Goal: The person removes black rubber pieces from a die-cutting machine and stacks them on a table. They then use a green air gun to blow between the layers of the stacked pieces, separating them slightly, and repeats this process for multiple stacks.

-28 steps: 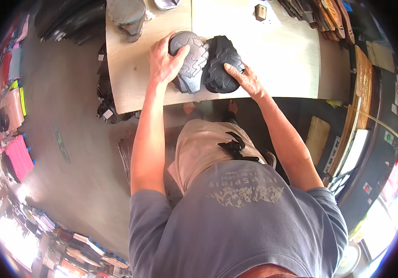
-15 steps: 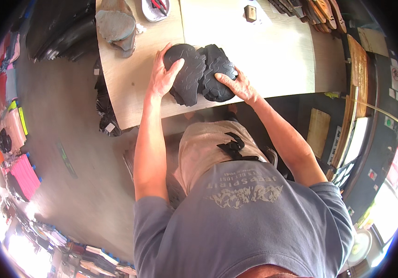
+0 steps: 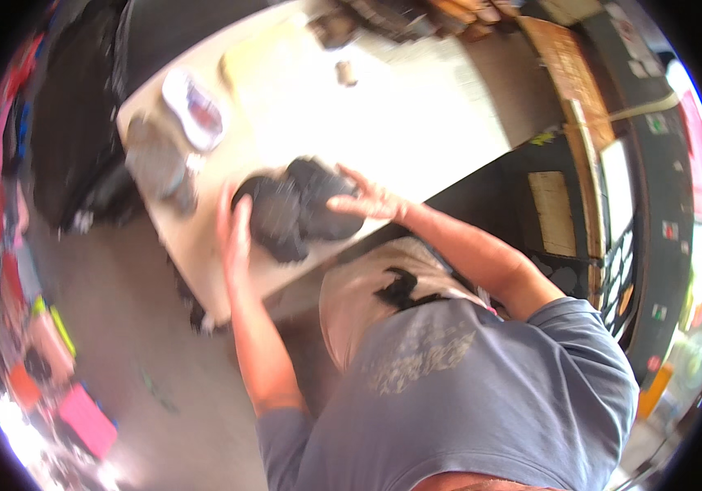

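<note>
Two piles of black pieces, blurred now, lie side by side near the table's front edge; they look like rubber shoe soles with a grooved tread. By the outer edge of the left pile (image 3: 269, 219) is my left hand (image 3: 235, 231), its thumb and fingers stretched out and apart. My right hand (image 3: 370, 200) is at the right pile (image 3: 318, 190) with fingers spread, some of them over its edge. Whether either hand touches the pieces is hard to tell through the blur. Neither hand is closed round anything.
A pale table (image 3: 212, 278) carries a white tray (image 3: 177, 92) with something red in it, a grey lumpy piece (image 3: 155, 159) and a small block (image 3: 346, 74). Brown flat pieces (image 3: 465, 15) lie at the far edge. Black sheeting (image 3: 73, 147) is on the left, a wooden board (image 3: 568, 69) on the right.
The view has turned and shifted, so the table appears tilted and lower left. My left hand has come off its pile, and my right hand's fingers have loosened and spread.
</note>
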Demonstrator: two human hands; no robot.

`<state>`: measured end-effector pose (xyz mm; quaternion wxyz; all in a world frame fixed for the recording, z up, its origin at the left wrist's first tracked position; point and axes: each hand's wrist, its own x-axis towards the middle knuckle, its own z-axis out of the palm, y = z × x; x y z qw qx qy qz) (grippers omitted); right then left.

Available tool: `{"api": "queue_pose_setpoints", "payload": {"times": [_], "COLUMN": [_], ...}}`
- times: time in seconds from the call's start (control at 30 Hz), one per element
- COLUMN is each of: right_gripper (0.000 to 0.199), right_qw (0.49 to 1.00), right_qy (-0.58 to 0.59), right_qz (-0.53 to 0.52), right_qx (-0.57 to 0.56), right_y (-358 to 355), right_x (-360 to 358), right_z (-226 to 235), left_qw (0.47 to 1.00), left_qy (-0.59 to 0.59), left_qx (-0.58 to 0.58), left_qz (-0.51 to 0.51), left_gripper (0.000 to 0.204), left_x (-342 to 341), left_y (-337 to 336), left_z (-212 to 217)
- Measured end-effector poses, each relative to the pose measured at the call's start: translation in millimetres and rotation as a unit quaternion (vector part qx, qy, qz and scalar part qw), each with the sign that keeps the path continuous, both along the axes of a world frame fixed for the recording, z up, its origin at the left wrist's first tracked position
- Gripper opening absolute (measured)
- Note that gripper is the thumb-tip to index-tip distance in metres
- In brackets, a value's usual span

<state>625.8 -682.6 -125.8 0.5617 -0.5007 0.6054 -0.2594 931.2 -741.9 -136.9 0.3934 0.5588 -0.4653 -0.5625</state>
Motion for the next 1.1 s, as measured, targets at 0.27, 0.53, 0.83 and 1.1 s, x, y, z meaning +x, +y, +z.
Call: {"api": "queue_pose_setpoints", "payload": {"times": [0.27,0.53,0.83,1.1], "right_gripper": [0.064,0.067,0.049,0.035], "right_qw": [0.863,0.669,0.658,0.530], "right_qy": [-0.411,-0.421,-0.275,0.076], "right_qz": [0.060,0.249,0.134,-0.577], "right_qx": [-0.286,-0.559,-0.688,-0.616], "right_y": [12,44,73,83], "right_x": [-150,-299,-481,-825], "right_z": [202,353,364,416], "left_qw": [0.931,0.986,0.982,0.977], "left_qy": [-0.142,0.009,0.008,-0.013], "left_qx": [-0.293,-0.164,-0.169,-0.163], "left_qz": [0.168,0.008,-0.078,-0.138], "left_gripper": [0.041,0.033,0.029,0.024], "left_x": [-64,-294,-432,-499], "left_y": [40,36,23,7], "left_z": [105,101,104,90]}}
